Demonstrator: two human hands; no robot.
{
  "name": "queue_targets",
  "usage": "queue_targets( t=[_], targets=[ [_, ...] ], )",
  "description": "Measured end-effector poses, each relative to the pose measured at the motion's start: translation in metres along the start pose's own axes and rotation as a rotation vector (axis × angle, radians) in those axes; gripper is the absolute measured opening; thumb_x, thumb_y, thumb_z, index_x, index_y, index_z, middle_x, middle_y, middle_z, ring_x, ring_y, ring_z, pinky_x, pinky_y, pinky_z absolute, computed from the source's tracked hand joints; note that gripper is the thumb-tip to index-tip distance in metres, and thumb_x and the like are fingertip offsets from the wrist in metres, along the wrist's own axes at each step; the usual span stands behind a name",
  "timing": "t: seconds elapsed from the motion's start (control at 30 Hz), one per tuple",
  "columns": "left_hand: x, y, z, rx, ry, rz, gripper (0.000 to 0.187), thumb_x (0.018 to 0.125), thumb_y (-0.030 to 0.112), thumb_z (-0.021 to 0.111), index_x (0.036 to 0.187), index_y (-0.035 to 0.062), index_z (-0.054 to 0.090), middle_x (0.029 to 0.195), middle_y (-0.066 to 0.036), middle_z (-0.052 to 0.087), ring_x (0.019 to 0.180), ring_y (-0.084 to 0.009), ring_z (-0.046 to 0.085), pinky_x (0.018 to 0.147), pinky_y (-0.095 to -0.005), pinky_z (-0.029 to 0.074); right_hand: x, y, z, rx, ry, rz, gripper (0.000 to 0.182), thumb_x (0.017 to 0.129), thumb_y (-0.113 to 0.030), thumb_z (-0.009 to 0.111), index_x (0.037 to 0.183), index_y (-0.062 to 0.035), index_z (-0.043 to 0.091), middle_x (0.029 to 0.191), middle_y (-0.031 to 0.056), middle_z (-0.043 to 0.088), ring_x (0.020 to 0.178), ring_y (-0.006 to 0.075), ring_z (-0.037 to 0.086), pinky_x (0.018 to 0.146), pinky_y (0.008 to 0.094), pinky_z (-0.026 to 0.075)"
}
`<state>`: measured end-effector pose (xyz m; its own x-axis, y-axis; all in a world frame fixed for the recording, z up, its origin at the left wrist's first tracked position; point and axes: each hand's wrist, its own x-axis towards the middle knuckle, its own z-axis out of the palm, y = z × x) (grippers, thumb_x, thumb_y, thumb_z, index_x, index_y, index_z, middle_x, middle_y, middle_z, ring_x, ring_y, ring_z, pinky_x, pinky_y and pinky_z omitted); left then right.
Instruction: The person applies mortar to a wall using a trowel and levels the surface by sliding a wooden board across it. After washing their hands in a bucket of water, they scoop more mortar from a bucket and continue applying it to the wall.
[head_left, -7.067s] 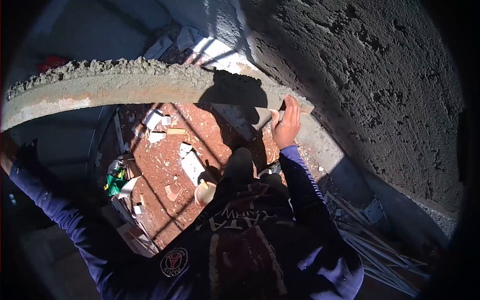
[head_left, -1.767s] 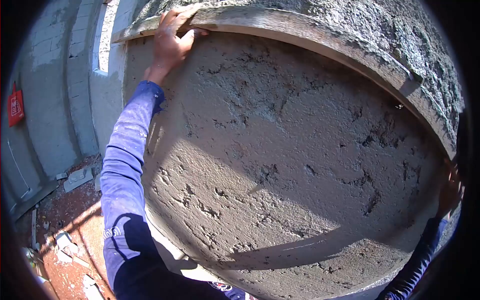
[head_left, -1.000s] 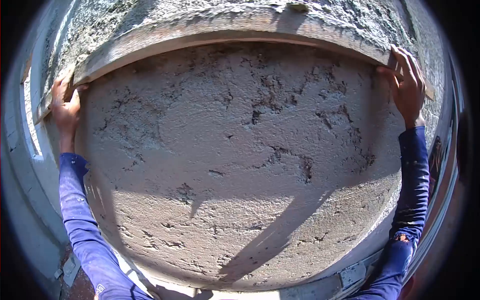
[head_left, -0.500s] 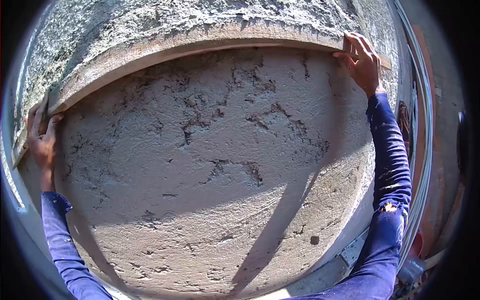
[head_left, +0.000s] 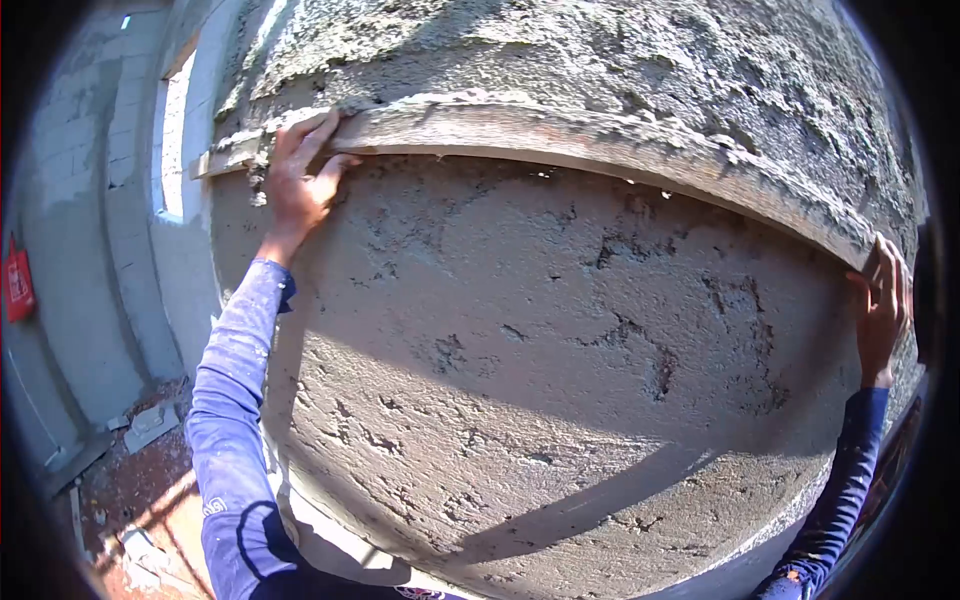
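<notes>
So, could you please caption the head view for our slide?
Both hands, left and right, press a long straightedge against wet plaster wall.

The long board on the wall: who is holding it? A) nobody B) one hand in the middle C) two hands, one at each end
C: the left hand and the right hand each press an end of the board against the rough wall.

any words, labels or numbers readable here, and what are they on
Nothing can be read for certain.
Small white round mark on the blue long sleeve of the left arm: too small and blurred to read.
Red sign on the grey block wall at far left: pale marks on it, too blurred to read.
Long mortar-crusted wooden straightedge and rough grey plastered wall: no lettering visible.
</notes>
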<state>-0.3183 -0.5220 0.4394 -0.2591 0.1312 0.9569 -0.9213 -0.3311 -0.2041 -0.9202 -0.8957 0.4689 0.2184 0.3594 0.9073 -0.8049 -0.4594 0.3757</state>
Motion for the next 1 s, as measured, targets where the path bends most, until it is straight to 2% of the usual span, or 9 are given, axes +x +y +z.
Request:
queue_targets(
  t=[0.13, 0.23, 0.27, 0.3, 0.4, 0.47, 0.67, 0.77, 1.0],
  targets=[
    [0.030, 0.015, 0.028, -0.091, 0.061, 0.082, 0.055, 0.067, 0.004, 0.075, 0.120, 0.0109, 0.066, 0.112, -0.007, 0.062, 0.104, -0.0265, 0.052, 0.094, -0.0350, 0.044, -0.015, 0.077, 0.018, -0.161, -0.055, 0.012, 0.051, 0.090, -0.042, 0.055, 0.129, -0.0098, 0.057, 0.121, 0.0093, 0.062, 0.119, 0.0309, 0.054, 0.092, 0.0414, 0.050],
    [0.059, -0.034, 0.031, -0.057, 0.050, 0.096, 0.048, 0.071, 0.018, 0.079, 0.118, 0.0157, 0.067, 0.106, -0.005, 0.065, 0.099, -0.0244, 0.058, 0.090, -0.0345, 0.047, 0.022, 0.057, 0.023, -0.282, -0.109, 0.033, 0.059, 0.094, -0.055, 0.045, 0.130, -0.0101, 0.057, 0.118, 0.0076, 0.064, 0.124, 0.0318, 0.051, 0.095, 0.0442, 0.048],
    [0.065, -0.046, 0.026, 0.005, 0.110, 0.154, 0.049, 0.071, 0.015, 0.076, 0.119, 0.0120, 0.065, 0.109, -0.007, 0.064, 0.099, -0.0256, 0.060, 0.090, -0.0341, 0.047, 0.030, 0.051, 0.023, -0.327, -0.114, 0.005, 0.058, 0.094, -0.054, 0.046, 0.129, -0.0098, 0.057, 0.117, 0.0082, 0.064, 0.122, 0.0322, 0.051, 0.094, 0.0443, 0.049],
    [0.073, -0.064, 0.026, -0.030, 0.135, 0.173, 0.055, 0.067, 0.017, 0.078, 0.119, 0.0058, 0.063, 0.119, -0.020, 0.061, 0.111, -0.0338, 0.058, 0.099, -0.0397, 0.043, 0.041, 0.033, 0.021, -0.325, -0.109, 0.003, 0.057, 0.094, -0.053, 0.046, 0.128, -0.0094, 0.058, 0.117, 0.0089, 0.064, 0.121, 0.0326, 0.052, 0.093, 0.0443, 0.049],
    [0.066, -0.107, 0.014, -0.043, 0.134, 0.119, 0.049, 0.071, 0.012, 0.075, 0.117, 0.0042, 0.064, 0.116, -0.017, 0.063, 0.110, -0.0327, 0.057, 0.094, -0.0395, 0.046, 0.068, -0.011, 0.015, -0.286, -0.100, 0.023, 0.053, 0.094, -0.050, 0.047, 0.124, -0.0084, 0.059, 0.115, 0.0108, 0.064, 0.117, 0.0337, 0.054, 0.090, 0.0444, 0.049],
    [0.046, -0.127, 0.004, -0.018, 0.106, 0.129, 0.050, 0.071, 0.007, 0.071, 0.121, 0.0124, 0.064, 0.110, -0.006, 0.064, 0.102, -0.0267, 0.059, 0.091, -0.0344, 0.048, 0.066, -0.031, 0.009, -0.260, -0.096, 0.034, 0.051, 0.094, -0.049, 0.048, 0.122, -0.0077, 0.060, 0.114, 0.0120, 0.064, 0.115, 0.0344, 0.055, 0.089, 0.0444, 0.050],
    [-0.006, -0.053, -0.002, 0.050, -0.001, -0.055, 0.048, 0.071, 0.011, 0.075, 0.119, 0.0105, 0.066, 0.107, -0.008, 0.063, 0.105, -0.0267, 0.057, 0.094, -0.0365, 0.044, 0.027, -0.025, -0.005, -0.261, -0.045, 0.016, 0.045, 0.093, -0.043, 0.051, 0.116, -0.0057, 0.063, 0.111, 0.0158, 0.064, 0.107, 0.0366, 0.059, 0.083, 0.0446, 0.051],
    [0.019, -0.023, 0.020, -0.082, 0.091, 0.040, 0.049, 0.070, 0.015, 0.079, 0.117, 0.0121, 0.068, 0.103, -0.006, 0.063, 0.101, -0.0232, 0.058, 0.091, -0.0366, 0.046, 0.027, 0.001, 0.009, -0.317, 0.042, 0.001, 0.042, 0.093, -0.039, 0.052, 0.113, -0.0038, 0.063, 0.109, 0.0182, 0.064, 0.102, 0.0375, 0.061, 0.081, 0.0443, 0.052],
    [0.085, -0.088, 0.024, -0.047, 0.138, 0.092, 0.048, 0.072, 0.007, 0.071, 0.120, 0.0039, 0.062, 0.116, -0.016, 0.062, 0.108, -0.0315, 0.060, 0.090, -0.0380, 0.048, 0.098, -0.049, 0.007, -0.192, -0.024, -0.035, 0.043, 0.093, -0.040, 0.051, 0.114, -0.0038, 0.062, 0.110, 0.0163, 0.064, 0.097, 0.0349, 0.063, 0.078, 0.0423, 0.052]
  ],
)
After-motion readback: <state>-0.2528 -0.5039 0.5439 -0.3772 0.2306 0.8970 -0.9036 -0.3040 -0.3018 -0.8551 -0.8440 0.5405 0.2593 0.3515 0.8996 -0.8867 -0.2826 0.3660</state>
